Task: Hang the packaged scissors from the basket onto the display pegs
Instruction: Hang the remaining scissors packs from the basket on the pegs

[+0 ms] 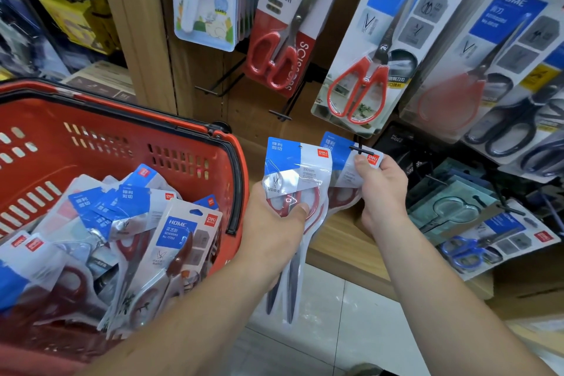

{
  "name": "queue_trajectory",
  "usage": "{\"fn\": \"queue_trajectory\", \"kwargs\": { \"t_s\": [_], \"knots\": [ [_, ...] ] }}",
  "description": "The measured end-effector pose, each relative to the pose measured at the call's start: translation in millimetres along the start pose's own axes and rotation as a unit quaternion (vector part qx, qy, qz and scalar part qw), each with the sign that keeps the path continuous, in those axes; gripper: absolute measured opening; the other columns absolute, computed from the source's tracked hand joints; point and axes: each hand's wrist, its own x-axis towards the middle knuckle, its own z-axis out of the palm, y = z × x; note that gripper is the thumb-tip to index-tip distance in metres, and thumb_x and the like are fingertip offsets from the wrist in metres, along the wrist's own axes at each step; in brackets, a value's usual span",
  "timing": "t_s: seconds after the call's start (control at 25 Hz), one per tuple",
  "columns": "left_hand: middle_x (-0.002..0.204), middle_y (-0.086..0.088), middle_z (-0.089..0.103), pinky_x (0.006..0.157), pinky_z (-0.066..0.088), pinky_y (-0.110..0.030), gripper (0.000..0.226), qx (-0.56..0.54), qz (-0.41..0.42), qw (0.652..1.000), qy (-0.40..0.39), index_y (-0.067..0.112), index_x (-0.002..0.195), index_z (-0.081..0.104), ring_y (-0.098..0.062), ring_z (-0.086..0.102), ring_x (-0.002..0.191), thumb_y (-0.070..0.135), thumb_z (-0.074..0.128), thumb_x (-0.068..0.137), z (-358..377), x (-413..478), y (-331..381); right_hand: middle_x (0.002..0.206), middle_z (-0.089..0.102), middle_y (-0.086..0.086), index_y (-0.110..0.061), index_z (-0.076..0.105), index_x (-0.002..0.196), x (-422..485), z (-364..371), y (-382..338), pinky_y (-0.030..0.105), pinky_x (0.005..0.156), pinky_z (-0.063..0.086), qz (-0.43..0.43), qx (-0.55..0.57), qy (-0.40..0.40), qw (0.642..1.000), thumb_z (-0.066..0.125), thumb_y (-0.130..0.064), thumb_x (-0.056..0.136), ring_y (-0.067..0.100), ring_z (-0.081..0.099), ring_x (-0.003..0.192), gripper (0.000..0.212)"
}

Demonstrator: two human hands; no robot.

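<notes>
Two packs: both held.
Left hand [274, 218]: grips left pack [293, 171], beside basket [122, 113].
Right hand [381, 189]: pinches right pack [338, 159] at peg [361, 150].

One camera sits on the person's head. It looks forward and down, from very close up. The red basket [122, 143] fills the left side. The peg wall [198, 70] stands just behind and right of the basket. The floor [329, 330] shows low down, right of the basket.
</notes>
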Motion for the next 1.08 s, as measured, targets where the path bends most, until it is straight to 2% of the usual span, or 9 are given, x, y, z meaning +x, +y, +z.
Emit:
{"fn": "queue_trajectory", "kwargs": {
  "t_s": [0.16, 0.24, 0.44, 0.64, 0.8, 0.88, 1.08],
  "knots": [
    [0.116, 0.020, 0.071, 0.087, 0.059, -0.020, 0.052, -0.006, -0.001, 1.000, 0.005, 0.037, 0.129, 0.057, 0.001, 0.071, 0.105, 0.014, 0.082, 0.091, -0.7, 0.2, 0.7, 0.104, 0.079, 0.006, -0.021, 0.073, 0.106, 0.2, 4.3, -1.3, 0.050, 0.089, 0.064, -0.008, -0.007, 0.008, 1.000, 0.066, -0.018, 0.103, 0.026, 0.077, 0.098, 0.008],
    [0.114, 0.020, 0.072, 0.083, 0.059, -0.015, 0.051, -0.011, -0.002, 1.000, 0.005, 0.037, 0.128, 0.057, 0.003, 0.071, 0.102, 0.014, 0.082, 0.091, -1.4, 0.0, 1.7, 0.103, 0.079, 0.007, -0.019, 0.074, 0.108, -0.4, 4.1, -0.9, 0.047, 0.088, 0.064, -0.006, -0.009, 0.007, 1.000, 0.065, -0.018, 0.103, 0.027, 0.077, 0.099, 0.010],
    [0.112, 0.019, 0.072, 0.085, 0.060, -0.019, 0.049, -0.011, 0.001, 1.000, 0.004, 0.037, 0.126, 0.057, 0.001, 0.072, 0.101, 0.017, 0.084, 0.090, -1.8, -1.6, 3.8, 0.102, 0.078, 0.006, -0.023, 0.074, 0.097, 0.4, -1.2, -4.7, 0.035, 0.074, 0.062, 0.005, -0.008, 0.013, 1.000, 0.062, -0.018, 0.105, 0.023, 0.075, 0.097, 0.015],
    [0.112, 0.018, 0.073, 0.089, 0.062, -0.027, 0.049, -0.009, 0.001, 1.000, -0.003, 0.037, 0.128, 0.058, 0.001, 0.073, 0.100, 0.019, 0.084, 0.090, 0.3, -4.3, 2.9, 0.090, 0.078, 0.001, -0.022, 0.074, 0.094, -1.6, -2.0, -6.4, 0.028, 0.063, 0.059, 0.009, -0.014, 0.007, 1.000, 0.063, -0.017, 0.105, 0.019, 0.075, 0.082, 0.016],
    [0.113, 0.017, 0.075, 0.087, 0.061, -0.025, 0.049, -0.008, 0.002, 1.000, -0.012, 0.037, 0.128, 0.059, 0.000, 0.073, 0.102, 0.023, 0.085, 0.089, -2.5, -3.5, 2.4, 0.094, 0.079, 0.003, -0.022, 0.074, 0.096, 2.7, 0.7, -9.1, 0.036, 0.076, 0.065, 0.023, -0.024, 0.002, 0.999, 0.065, -0.019, 0.105, 0.021, 0.078, 0.088, 0.013],
    [0.109, 0.016, 0.076, 0.081, 0.060, -0.019, 0.046, -0.004, 0.003, 1.000, -0.022, 0.036, 0.126, 0.062, 0.001, 0.074, 0.097, 0.021, 0.085, 0.089, -4.4, -2.8, 1.6, 0.095, 0.079, 0.004, -0.020, 0.072, 0.092, 9.4, -1.0, -11.7, 0.039, 0.082, 0.064, 0.040, -0.036, 0.011, 0.998, 0.070, -0.023, 0.101, 0.022, 0.078, 0.091, 0.009],
    [0.106, 0.017, 0.078, 0.080, 0.062, -0.024, 0.040, 0.020, -0.015, 0.998, -0.065, 0.036, 0.123, 0.064, -0.001, 0.076, 0.095, 0.019, 0.082, 0.091, -5.6, -4.1, 2.8, 0.103, 0.077, 0.015, -0.016, 0.069, 0.091, -6.3, -18.0, 6.0, 0.046, 0.083, 0.064, 0.069, -0.064, 0.050, 0.994, 0.083, -0.044, 0.087, 0.026, 0.073, 0.091, 0.031]
  ]
}}
